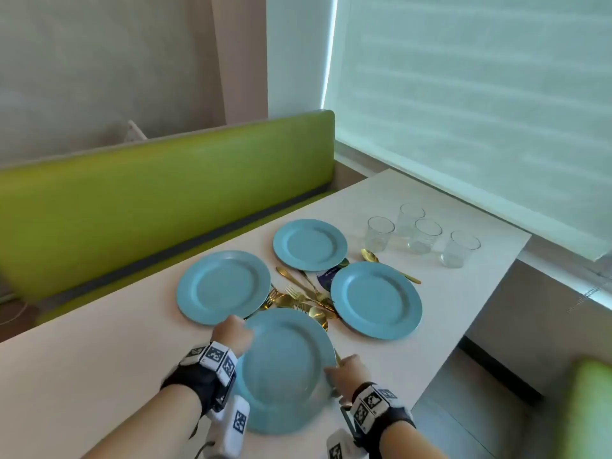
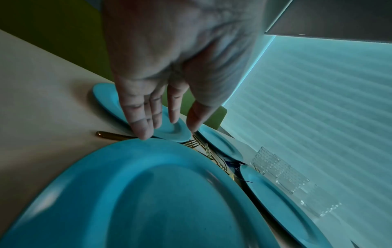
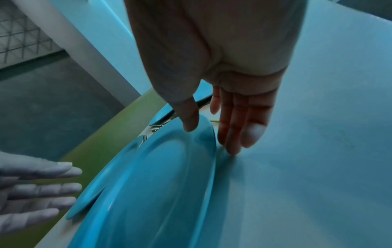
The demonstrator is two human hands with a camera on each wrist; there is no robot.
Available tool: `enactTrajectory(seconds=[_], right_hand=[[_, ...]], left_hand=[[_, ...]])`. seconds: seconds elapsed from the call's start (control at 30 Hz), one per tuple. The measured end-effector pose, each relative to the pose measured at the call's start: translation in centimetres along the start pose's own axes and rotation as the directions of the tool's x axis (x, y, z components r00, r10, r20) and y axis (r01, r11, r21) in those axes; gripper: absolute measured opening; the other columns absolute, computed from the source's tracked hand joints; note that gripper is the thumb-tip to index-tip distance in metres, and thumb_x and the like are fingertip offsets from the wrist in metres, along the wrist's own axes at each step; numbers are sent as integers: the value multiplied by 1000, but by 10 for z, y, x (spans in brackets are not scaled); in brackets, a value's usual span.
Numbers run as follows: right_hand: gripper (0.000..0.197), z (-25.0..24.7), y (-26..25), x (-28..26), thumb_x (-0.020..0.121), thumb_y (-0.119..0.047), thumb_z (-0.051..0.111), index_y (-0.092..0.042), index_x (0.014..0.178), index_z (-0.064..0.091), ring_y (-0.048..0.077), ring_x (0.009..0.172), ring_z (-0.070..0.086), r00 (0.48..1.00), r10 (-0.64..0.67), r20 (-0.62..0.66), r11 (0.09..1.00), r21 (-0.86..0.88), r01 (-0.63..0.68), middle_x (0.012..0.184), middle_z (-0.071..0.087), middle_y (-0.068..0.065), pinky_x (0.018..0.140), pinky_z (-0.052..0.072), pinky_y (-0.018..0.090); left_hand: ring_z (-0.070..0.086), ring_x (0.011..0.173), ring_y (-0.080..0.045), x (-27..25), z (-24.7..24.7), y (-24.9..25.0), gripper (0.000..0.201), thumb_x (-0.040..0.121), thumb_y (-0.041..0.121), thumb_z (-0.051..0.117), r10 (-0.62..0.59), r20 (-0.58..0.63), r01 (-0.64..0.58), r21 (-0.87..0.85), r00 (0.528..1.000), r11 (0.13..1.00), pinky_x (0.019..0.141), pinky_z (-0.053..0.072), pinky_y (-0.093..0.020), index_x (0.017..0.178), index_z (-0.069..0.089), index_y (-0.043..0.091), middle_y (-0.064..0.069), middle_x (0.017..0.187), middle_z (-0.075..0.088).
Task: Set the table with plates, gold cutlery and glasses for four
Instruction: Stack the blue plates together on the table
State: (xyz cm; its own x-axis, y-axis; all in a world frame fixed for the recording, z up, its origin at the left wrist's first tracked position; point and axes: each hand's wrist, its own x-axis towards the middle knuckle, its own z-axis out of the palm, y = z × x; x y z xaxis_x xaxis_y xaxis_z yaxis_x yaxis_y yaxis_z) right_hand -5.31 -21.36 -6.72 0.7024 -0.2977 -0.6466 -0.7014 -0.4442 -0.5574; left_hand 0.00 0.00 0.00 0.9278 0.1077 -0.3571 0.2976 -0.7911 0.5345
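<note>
Plates: four round blue plates on the white table (image 1: 99, 376); nearest plate (image 1: 284, 369) at the near edge, three others beyond it.
Left hand (image 1: 231, 336): straight fingers (image 2: 144, 129) touch the nearest plate's left rim.
Right hand (image 1: 347, 369): thumb on its right rim, fingers (image 3: 233, 134) extended beside it.
Glasses (image 1: 420, 233): four clear tumblers, far right.
Gold cutlery (image 1: 304, 299): heaped between the plates.

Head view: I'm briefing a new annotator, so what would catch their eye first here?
Four blue plates, the nearest plate between the left hand and right hand. A heap of gold cutlery lies tangled in the middle. Four glasses cluster at the far right, near the window blind.
</note>
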Motion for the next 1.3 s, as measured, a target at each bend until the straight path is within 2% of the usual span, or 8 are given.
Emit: enactTrajectory(seconds=[0.17,0.37,0.47,0.7,0.83,0.93,1.1,1.3], right_hand=[[32,-3,1,5,84,-23,58,-6,111,57,11,44,60,994,-42,101,999,22,40,79,67,9,37,43,19],[20,-29,-10,0,95,-7,51,-12,75,53,10,35,58,966,-157,207,965,241,105,56,62,4,42,53,25],[21,-58,-21,0,95,-5,49,-11,76,53,10,41,61,954,-200,222,954,266,139,66,60,7,52,57,30],[19,-137,-40,15,97,-8,48,-8,80,56,13,48,60,952,-240,193,901,410,144,71,61,8,49,54,24],[20,-162,-45,29,98,-8,46,-6,82,58,14,49,62,952,-261,161,836,530,139,68,64,7,48,55,24],[19,-170,-45,44,97,-9,47,-6,85,60,13,46,63,963,-247,113,813,565,142,64,66,6,46,55,23],[20,-182,-33,73,94,-27,54,-10,85,61,15,51,54,991,-95,-97,895,428,127,71,55,5,50,49,25],[46,-197,4,109,89,-37,55,5,107,63,31,89,58,945,174,-278,963,246,-105,102,63,20,79,44,34]], left_hand=[[61,104,-39,12,6,-3,33,85,11,56,-64,29,64,-28,998,998,68,37,-29,56,41,4,-8,60,49],[58,113,-34,18,6,5,10,86,19,59,-79,-5,79,-64,997,995,89,44,-31,89,62,10,-15,102,65],[48,126,-34,21,3,16,44,90,25,57,-121,-43,117,-91,992,989,104,37,-34,127,50,3,-17,132,54],[56,114,-36,51,18,35,58,95,45,40,-139,165,185,-305,976,934,101,44,-40,120,54,-5,-24,123,60],[64,91,-28,45,25,65,36,99,40,37,-113,343,325,-660,933,677,73,54,-38,108,58,13,-13,101,67],[64,87,-27,46,27,84,32,100,36,37,-63,346,329,-798,936,505,72,53,-37,119,55,16,-11,105,66],[57,117,-34,56,32,111,45,101,36,34,-52,274,268,-855,960,445,99,46,-51,140,41,16,-13,134,55],[61,110,-34,70,37,128,47,98,44,35,-100,233,253,-883,967,396,95,49,-55,138,43,21,-13,130,58]])
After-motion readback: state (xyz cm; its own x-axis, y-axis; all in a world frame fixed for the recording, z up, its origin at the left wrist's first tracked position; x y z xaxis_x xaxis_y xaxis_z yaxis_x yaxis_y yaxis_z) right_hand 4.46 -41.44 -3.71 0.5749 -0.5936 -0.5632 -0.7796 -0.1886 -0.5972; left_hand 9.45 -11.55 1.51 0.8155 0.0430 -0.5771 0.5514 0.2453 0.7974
